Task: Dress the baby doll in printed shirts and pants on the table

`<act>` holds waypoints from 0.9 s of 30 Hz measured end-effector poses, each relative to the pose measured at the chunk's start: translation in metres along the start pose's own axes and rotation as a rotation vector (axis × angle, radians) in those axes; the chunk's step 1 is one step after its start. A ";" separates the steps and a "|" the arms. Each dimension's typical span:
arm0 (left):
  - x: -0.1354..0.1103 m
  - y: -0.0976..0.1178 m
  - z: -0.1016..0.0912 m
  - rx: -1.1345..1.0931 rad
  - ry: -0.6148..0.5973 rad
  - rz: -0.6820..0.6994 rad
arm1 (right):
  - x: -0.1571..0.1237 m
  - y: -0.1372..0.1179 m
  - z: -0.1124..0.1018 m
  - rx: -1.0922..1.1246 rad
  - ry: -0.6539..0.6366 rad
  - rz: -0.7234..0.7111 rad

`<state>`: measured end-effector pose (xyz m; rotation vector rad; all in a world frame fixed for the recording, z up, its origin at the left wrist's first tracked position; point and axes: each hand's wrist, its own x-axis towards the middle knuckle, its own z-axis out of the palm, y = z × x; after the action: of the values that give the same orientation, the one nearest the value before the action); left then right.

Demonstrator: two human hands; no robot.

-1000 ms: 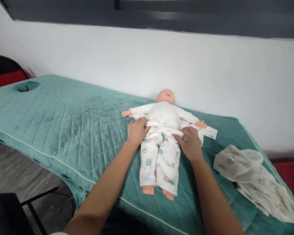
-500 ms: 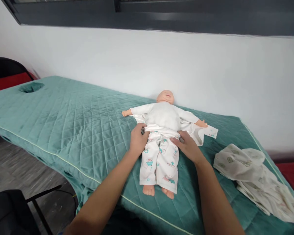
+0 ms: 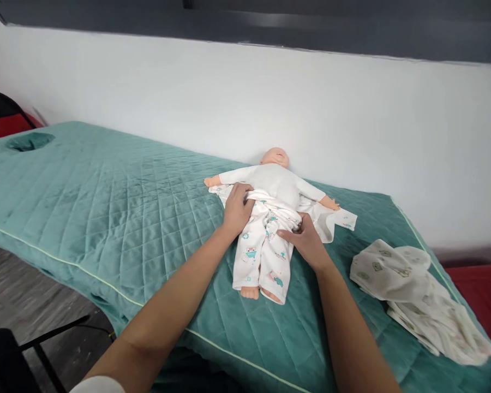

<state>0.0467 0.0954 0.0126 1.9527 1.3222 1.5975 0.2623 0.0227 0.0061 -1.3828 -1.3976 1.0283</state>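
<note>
Room: white wall behind, with a dark frame across the top, cut off by the upper edge.
Bed: quilted green cover, pale piping along its edge; hole at the far left end, its depth not made out.
Doll: one, on its back, head towards the wall, arms spread, feet towards the person; probably laid so to bring the waist within reach of both hands. White upper part: top or cloth body, could not tell.
Trousers: one pair, white, printed, on the doll's legs; waistband bunched below the belly.
Left hand: at the waistband's left side, fingers bent narrowly over the cloth; fingertips partly hidden.
Right hand: at the opposite side, thumb on the trouser front, fingers gathering the band; apparently paired with the left to keep the pull even.
Printed shirt: one, spread beneath the doll, which seemed to pin it flat; middle hidden, one sleeve visible past the arm.
Loose cloth: one heap, printed, near the bed's right edge, seemingly set aside to leave elbow room; garment type unclear.
Feet: one with toes showing; the other largely under its cuff.
Chair: black, lower left, cut off.
</note>
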 end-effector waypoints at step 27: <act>-0.063 0.017 -0.043 0.121 -0.194 0.103 | 0.007 -0.003 0.014 -0.420 0.274 -0.354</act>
<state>0.0189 0.0237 0.0005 2.2182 1.2863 1.3579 0.2484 0.0300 0.0057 -1.4332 -1.6287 0.3106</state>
